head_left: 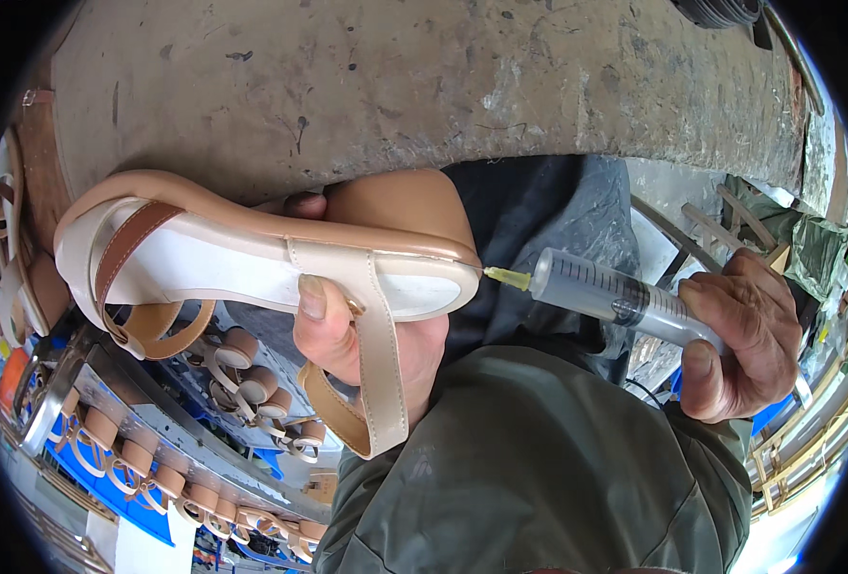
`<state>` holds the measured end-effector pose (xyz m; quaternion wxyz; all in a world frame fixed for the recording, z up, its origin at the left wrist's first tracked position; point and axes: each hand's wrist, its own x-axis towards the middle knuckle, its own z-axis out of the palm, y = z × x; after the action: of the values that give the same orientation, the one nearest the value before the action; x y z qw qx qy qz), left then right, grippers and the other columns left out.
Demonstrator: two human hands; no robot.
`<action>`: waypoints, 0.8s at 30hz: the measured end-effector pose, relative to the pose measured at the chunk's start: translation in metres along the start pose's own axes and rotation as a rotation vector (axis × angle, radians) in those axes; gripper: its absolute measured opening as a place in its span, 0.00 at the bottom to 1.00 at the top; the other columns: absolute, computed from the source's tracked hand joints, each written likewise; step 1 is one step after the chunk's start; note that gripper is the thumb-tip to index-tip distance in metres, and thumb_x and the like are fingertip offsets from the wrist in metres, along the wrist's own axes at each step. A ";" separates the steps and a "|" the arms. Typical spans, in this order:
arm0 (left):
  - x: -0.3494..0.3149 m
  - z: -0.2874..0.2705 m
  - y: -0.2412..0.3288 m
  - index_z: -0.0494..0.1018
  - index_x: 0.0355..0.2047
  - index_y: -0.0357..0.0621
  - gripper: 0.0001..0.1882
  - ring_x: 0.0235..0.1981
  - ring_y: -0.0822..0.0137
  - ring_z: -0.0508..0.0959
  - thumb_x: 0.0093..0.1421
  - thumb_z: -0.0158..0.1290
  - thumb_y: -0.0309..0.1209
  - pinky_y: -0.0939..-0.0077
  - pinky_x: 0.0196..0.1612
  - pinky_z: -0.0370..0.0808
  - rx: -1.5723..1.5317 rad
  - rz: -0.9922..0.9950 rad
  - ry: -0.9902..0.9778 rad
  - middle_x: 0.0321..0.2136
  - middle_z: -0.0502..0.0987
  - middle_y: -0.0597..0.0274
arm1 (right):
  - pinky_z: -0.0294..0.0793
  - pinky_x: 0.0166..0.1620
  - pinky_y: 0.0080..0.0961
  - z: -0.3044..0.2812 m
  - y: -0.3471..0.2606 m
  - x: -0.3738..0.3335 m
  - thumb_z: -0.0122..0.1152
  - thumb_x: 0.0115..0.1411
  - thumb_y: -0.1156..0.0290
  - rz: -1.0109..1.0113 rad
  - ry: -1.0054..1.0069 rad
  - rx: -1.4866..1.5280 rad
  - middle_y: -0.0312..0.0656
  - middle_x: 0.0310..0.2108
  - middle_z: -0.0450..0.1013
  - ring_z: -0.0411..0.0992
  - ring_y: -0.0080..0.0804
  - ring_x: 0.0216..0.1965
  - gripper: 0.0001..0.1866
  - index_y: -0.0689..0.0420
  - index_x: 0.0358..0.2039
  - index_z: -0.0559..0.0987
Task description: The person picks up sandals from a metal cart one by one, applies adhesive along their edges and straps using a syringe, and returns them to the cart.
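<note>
A tan and cream strappy sandal [252, 251] with a block heel lies on its side in my left hand [333, 335]. My left thumb presses on the inside by the ankle strap [383, 354], and a fingertip shows behind the sole edge. My right hand [744, 335] grips a clear plastic syringe [586, 287] with a dark plunger tip, pointing left. Its yellow-green needle hub [507, 278] reaches the heel end of the sandal, where the sole meets the heel. Whether the fine tip touches the seam is too small to tell.
A worn, stained workbench [395, 86] curves across the far side. More sandals [27, 258] sit at the left. Racks at the lower left hold several block-heeled sandals [137, 464]. My lap [539, 459] is under my hands. Wooden slats and a green bag [816, 253] are at the right.
</note>
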<state>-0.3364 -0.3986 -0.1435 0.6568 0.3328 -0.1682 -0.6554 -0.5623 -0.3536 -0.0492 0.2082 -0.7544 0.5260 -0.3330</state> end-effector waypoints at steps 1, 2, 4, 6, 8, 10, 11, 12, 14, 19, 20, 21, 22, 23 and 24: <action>-0.001 0.003 0.000 0.67 0.47 0.37 0.26 0.44 0.66 0.73 0.52 0.51 0.43 0.69 0.50 0.67 0.053 0.034 0.075 0.41 0.73 0.57 | 0.52 0.14 0.21 0.000 0.000 -0.001 0.59 0.43 0.69 0.011 -0.005 0.013 0.48 0.13 0.70 0.58 0.25 0.08 0.14 0.70 0.26 0.76; -0.002 0.006 -0.003 0.66 0.47 0.37 0.27 0.44 0.66 0.72 0.53 0.51 0.43 0.69 0.50 0.67 0.102 0.064 0.147 0.41 0.73 0.57 | 0.52 0.14 0.21 -0.001 0.000 -0.004 0.59 0.43 0.69 0.015 -0.001 0.008 0.48 0.13 0.70 0.58 0.25 0.08 0.14 0.70 0.26 0.76; -0.002 0.006 -0.006 0.66 0.48 0.37 0.26 0.45 0.66 0.72 0.54 0.51 0.42 0.69 0.51 0.67 0.097 0.114 0.115 0.41 0.73 0.56 | 0.53 0.14 0.21 0.001 -0.001 -0.010 0.59 0.43 0.70 0.057 0.014 0.011 0.48 0.13 0.70 0.58 0.25 0.08 0.14 0.70 0.27 0.76; -0.003 0.004 -0.008 0.66 0.49 0.37 0.26 0.46 0.65 0.72 0.55 0.50 0.41 0.69 0.51 0.67 0.098 0.169 0.085 0.42 0.73 0.56 | 0.53 0.14 0.21 0.007 0.002 -0.016 0.59 0.43 0.70 0.056 0.041 0.030 0.48 0.13 0.70 0.58 0.25 0.09 0.14 0.70 0.27 0.76; -0.004 0.005 -0.007 0.65 0.50 0.37 0.25 0.46 0.66 0.72 0.56 0.49 0.40 0.69 0.52 0.68 0.118 0.187 0.058 0.44 0.72 0.55 | 0.53 0.14 0.21 0.008 0.000 -0.019 0.59 0.43 0.70 0.057 0.066 0.041 0.48 0.13 0.70 0.58 0.25 0.09 0.14 0.70 0.27 0.76; -0.005 0.004 -0.005 0.65 0.50 0.37 0.25 0.46 0.66 0.73 0.57 0.49 0.41 0.69 0.52 0.68 0.045 0.154 -0.050 0.44 0.73 0.55 | 0.54 0.14 0.21 0.007 -0.002 -0.022 0.59 0.44 0.70 0.093 0.054 0.064 0.49 0.14 0.70 0.59 0.26 0.09 0.14 0.70 0.27 0.76; -0.005 0.004 -0.004 0.65 0.49 0.37 0.24 0.45 0.66 0.73 0.57 0.49 0.41 0.70 0.51 0.69 -0.030 0.121 -0.156 0.44 0.73 0.54 | 0.54 0.14 0.21 0.008 -0.004 -0.024 0.59 0.44 0.70 0.094 0.057 0.064 0.49 0.14 0.70 0.59 0.26 0.09 0.14 0.70 0.27 0.76; -0.005 0.008 -0.004 0.65 0.49 0.37 0.24 0.45 0.66 0.73 0.57 0.49 0.41 0.70 0.51 0.69 -0.029 0.119 -0.159 0.44 0.73 0.54 | 0.54 0.15 0.21 0.009 -0.007 -0.025 0.59 0.44 0.70 0.120 0.074 0.066 0.49 0.14 0.71 0.59 0.26 0.09 0.14 0.70 0.27 0.76; -0.006 0.019 -0.006 0.66 0.49 0.37 0.23 0.43 0.67 0.75 0.57 0.48 0.39 0.72 0.49 0.71 0.110 0.151 0.053 0.42 0.74 0.55 | 0.55 0.15 0.21 0.013 -0.009 -0.032 0.59 0.45 0.70 0.147 0.092 0.073 0.49 0.15 0.71 0.59 0.26 0.09 0.14 0.70 0.27 0.76; -0.007 0.021 -0.011 0.63 0.44 0.35 0.25 0.39 0.67 0.74 0.58 0.44 0.46 0.74 0.46 0.69 0.199 0.166 0.123 0.38 0.71 0.55 | 0.57 0.17 0.21 0.020 -0.014 -0.049 0.58 0.46 0.72 0.234 0.079 0.103 0.47 0.17 0.72 0.61 0.26 0.12 0.12 0.70 0.28 0.76; -0.007 0.019 -0.011 0.64 0.43 0.34 0.24 0.38 0.67 0.74 0.59 0.44 0.46 0.73 0.46 0.69 0.240 0.210 0.115 0.37 0.72 0.54 | 0.57 0.17 0.22 0.023 -0.015 -0.052 0.58 0.46 0.72 0.243 0.079 0.113 0.47 0.18 0.72 0.60 0.26 0.12 0.12 0.70 0.28 0.76; -0.007 0.019 -0.012 0.64 0.43 0.34 0.24 0.38 0.67 0.74 0.59 0.44 0.46 0.73 0.46 0.69 0.242 0.210 0.114 0.37 0.72 0.54 | 0.58 0.17 0.22 0.026 -0.016 -0.054 0.58 0.46 0.73 0.246 0.077 0.122 0.47 0.18 0.73 0.60 0.26 0.12 0.12 0.69 0.29 0.76; -0.007 0.023 -0.014 0.64 0.43 0.33 0.24 0.38 0.67 0.74 0.60 0.43 0.45 0.73 0.46 0.69 0.249 0.220 0.172 0.36 0.72 0.54 | 0.58 0.17 0.22 0.027 -0.017 -0.057 0.58 0.46 0.73 0.247 0.081 0.121 0.47 0.18 0.73 0.60 0.26 0.12 0.12 0.69 0.29 0.76; -0.007 0.025 -0.014 0.64 0.42 0.33 0.23 0.38 0.67 0.74 0.60 0.42 0.44 0.73 0.45 0.69 0.255 0.232 0.231 0.34 0.73 0.54 | 0.58 0.17 0.22 0.029 -0.017 -0.060 0.58 0.46 0.72 0.250 0.090 0.121 0.47 0.19 0.73 0.60 0.26 0.12 0.12 0.69 0.29 0.76; -0.008 0.023 -0.014 0.64 0.42 0.33 0.23 0.38 0.67 0.74 0.60 0.42 0.44 0.73 0.45 0.69 0.255 0.233 0.228 0.34 0.73 0.54 | 0.58 0.18 0.22 0.031 -0.018 -0.062 0.58 0.46 0.72 0.252 0.099 0.120 0.47 0.19 0.73 0.60 0.26 0.13 0.13 0.69 0.29 0.76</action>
<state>-0.3623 -0.3948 -0.1346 0.6956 0.4635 -0.2115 -0.5064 -0.5421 -0.2902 -0.0759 0.2669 -0.6513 0.6053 -0.3716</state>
